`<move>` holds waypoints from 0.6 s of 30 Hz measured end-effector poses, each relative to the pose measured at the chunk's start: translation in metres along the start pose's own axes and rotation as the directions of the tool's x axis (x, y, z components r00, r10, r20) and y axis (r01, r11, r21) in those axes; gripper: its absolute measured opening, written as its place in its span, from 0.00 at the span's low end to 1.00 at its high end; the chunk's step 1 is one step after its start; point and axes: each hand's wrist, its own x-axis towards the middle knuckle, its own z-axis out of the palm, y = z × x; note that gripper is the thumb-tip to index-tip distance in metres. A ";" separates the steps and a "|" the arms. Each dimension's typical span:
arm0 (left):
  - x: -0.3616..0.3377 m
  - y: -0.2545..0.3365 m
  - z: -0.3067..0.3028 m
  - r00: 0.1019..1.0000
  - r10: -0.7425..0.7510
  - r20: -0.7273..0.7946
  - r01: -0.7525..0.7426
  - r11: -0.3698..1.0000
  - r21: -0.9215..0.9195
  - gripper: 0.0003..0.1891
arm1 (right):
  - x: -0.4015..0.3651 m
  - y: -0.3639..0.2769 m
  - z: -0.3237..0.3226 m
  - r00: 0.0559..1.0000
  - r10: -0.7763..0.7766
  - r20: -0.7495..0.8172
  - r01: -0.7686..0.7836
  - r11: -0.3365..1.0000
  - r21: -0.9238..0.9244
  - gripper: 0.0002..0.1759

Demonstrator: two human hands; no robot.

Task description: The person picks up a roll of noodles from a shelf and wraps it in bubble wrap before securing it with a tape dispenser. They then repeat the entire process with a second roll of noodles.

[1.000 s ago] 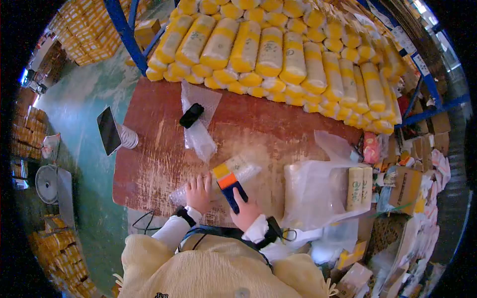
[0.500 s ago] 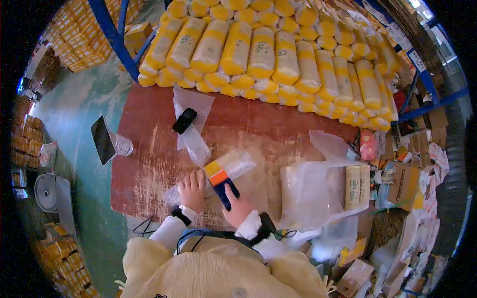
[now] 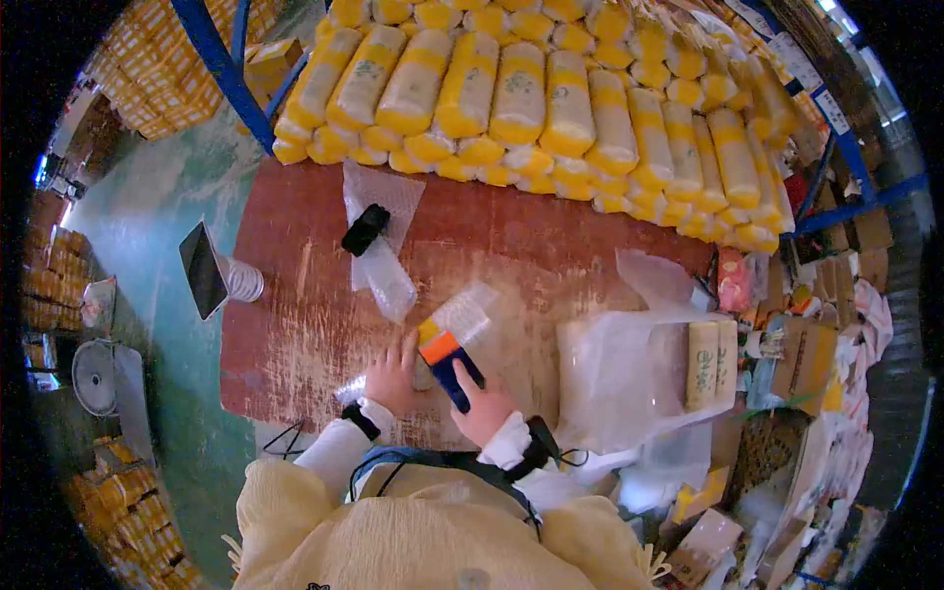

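On the worn reddish table (image 3: 295, 265), my right hand (image 3: 484, 405) grips a dark blue and orange oblong item (image 3: 451, 371) with a yellow end. I cannot make out its exact kind. Clear bubble wrap (image 3: 464, 313) lies at its far end. My left hand (image 3: 391, 382) rests just left of the item, fingers stretched forward, palm down. A bit of bubble wrap (image 3: 349, 390) shows by the left hand's outer side. Farther up, a black object (image 3: 366, 230) sits on another length of bubble wrap (image 3: 395, 197).
Yellow and beige cylindrical packages (image 3: 518, 93) are stacked along the back. On the right, a translucent plastic bag (image 3: 619, 379) lies beside beige packages (image 3: 710, 364). A tablet-like screen (image 3: 204, 270) stands at the left edge. Cardboard and clutter (image 3: 808, 364) crowd the right.
My right hand and the blue-orange item have shifted slightly right, and the item's far bubble wrap now points more away from me. The left hand has moved slightly right.
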 end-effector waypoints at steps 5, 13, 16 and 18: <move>0.007 0.001 -0.047 0.980 0.021 0.197 0.002 0.994 -0.113 0.51 | -0.054 0.030 -0.003 0.998 -0.025 -0.051 0.017 0.989 -0.150 0.41; 0.012 -0.001 -0.066 0.948 -0.008 0.319 0.081 0.973 -0.214 0.47 | -0.029 0.030 0.045 0.924 -0.012 0.382 0.278 0.709 -0.648 0.18; 0.019 -0.011 -0.050 0.967 0.028 0.252 0.025 0.978 -0.205 0.44 | -0.028 0.020 -0.017 0.920 0.161 0.357 -0.014 0.924 -0.381 0.21; 0.021 -0.008 -0.040 0.988 0.149 0.049 -0.147 0.988 -0.038 0.42 | -0.027 0.030 -0.038 0.917 0.289 0.275 -0.281 0.957 -0.069 0.29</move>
